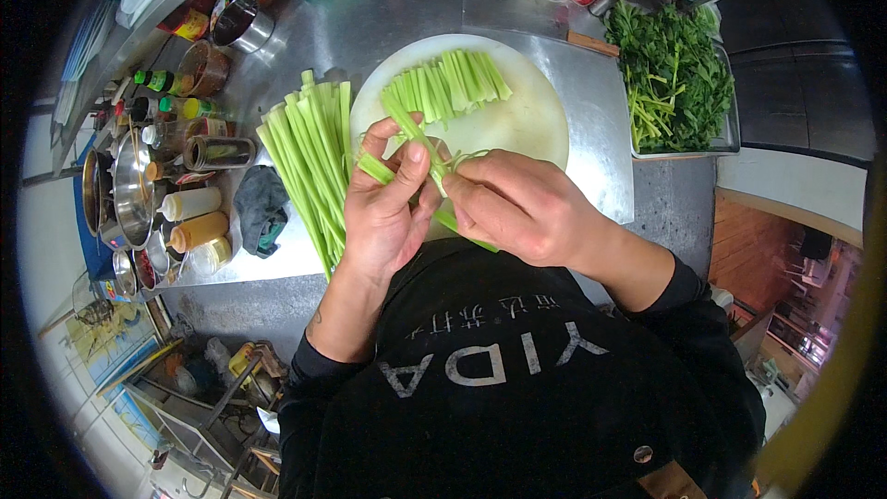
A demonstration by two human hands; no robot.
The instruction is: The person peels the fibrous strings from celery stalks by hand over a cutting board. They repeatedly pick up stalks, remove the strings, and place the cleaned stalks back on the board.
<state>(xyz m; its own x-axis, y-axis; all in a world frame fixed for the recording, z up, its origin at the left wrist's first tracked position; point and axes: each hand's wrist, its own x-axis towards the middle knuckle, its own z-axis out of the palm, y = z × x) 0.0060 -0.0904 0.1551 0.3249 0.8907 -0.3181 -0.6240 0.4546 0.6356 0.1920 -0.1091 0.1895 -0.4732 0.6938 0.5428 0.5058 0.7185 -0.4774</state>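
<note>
My left hand point(391, 204) holds a celery stalk piece point(409, 123) between thumb and fingers, with another green piece across the palm. Pinched at the lower end of that stalk, my right hand point(530, 204) has thin curled strings at its fingertips; a further green length shows beneath it. Both hands are over the near edge of a round white cutting board point(533, 128). Cut celery pieces point(447, 86) lie side by side on the board's far part. A pile of long celery stalks point(308, 159) rests left of the board.
A tray point(727, 121) of leafy celery tops point(675, 76) stands at the right. Along the left are squeeze bottles point(197, 203), jars, metal bowls point(134, 190) and a dark cloth point(261, 211). A steel pot point(242, 24) and food packets stand at the back left.
</note>
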